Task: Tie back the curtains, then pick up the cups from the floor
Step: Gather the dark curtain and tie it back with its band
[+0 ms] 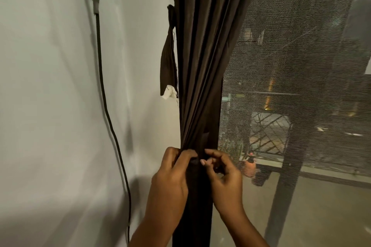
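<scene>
Wall [50,106]: pale, plain, fills the left half of the view.
Window [301,86]: right half, covered by fine dark mesh; a dim outdoor scene shows through it, too blurred to itemise.
Curtain [200,56]: dark brown, hanging between wall and window, gathered into tight vertical folds that narrow to a bunch at the hands, then drop straight below them.
Cable [104,94]: black, runs down the wall well left of the curtain, held near the top by a pale clip [96,7].
Tie strap [168,62]: dark brown strip hanging loose on the wall just beside the curtain's left edge, white tag [168,92] at its lower end.
Left hand [172,172]: fingers curled, gripping the bunched curtain from its left side.
Right hand [222,172]: thumb and fingertips pinching the same bunch from the right, close against the left hand.
Cups: none in view.
</scene>
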